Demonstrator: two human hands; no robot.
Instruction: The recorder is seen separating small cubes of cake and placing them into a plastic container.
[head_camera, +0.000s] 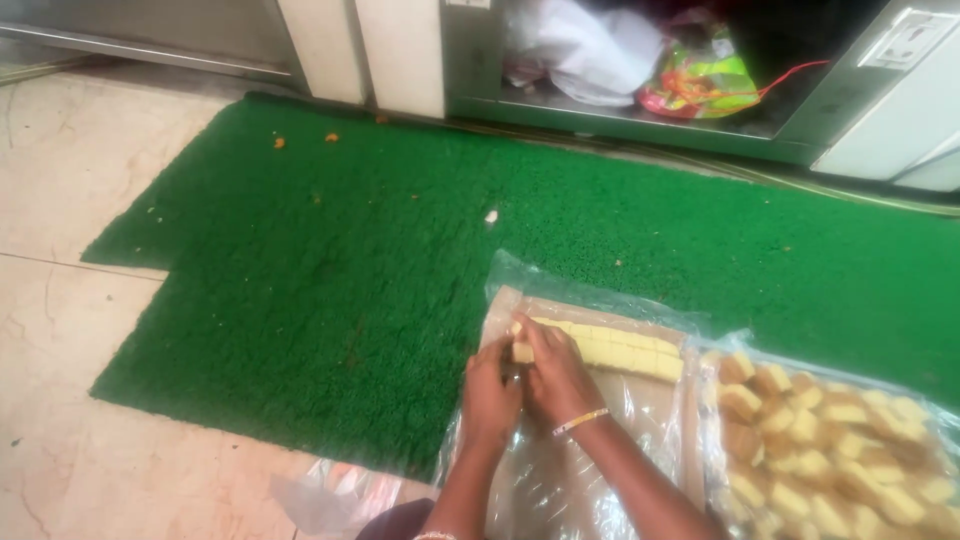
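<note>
Both hands, left hand (490, 395) and right hand (556, 378), pinch a small yellow cake cube (522, 351) over a clear plastic sheet (560, 480); more cut yellow cake pieces (830, 450) lie at three o'clock on the green mat (330, 260).

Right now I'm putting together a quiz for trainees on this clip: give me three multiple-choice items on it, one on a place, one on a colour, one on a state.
1. Where does the row of yellow blocks lie?
A. on the clear plastic sheet
B. on the bare stone floor
C. on the metal shelf

2. What colour is the mat?
A. red
B. green
C. blue

3. How do the hands stand?
A. both resting flat on the mat
B. one raised, one out of view
C. both together at the near end of the row, fingers on a small yellow block

Answers: 1 A, the row sits on the sheet spread over the mat. 2 B, the mat is plainly green. 3 C, the left hand and right hand meet at the row's left end around the block.
</note>
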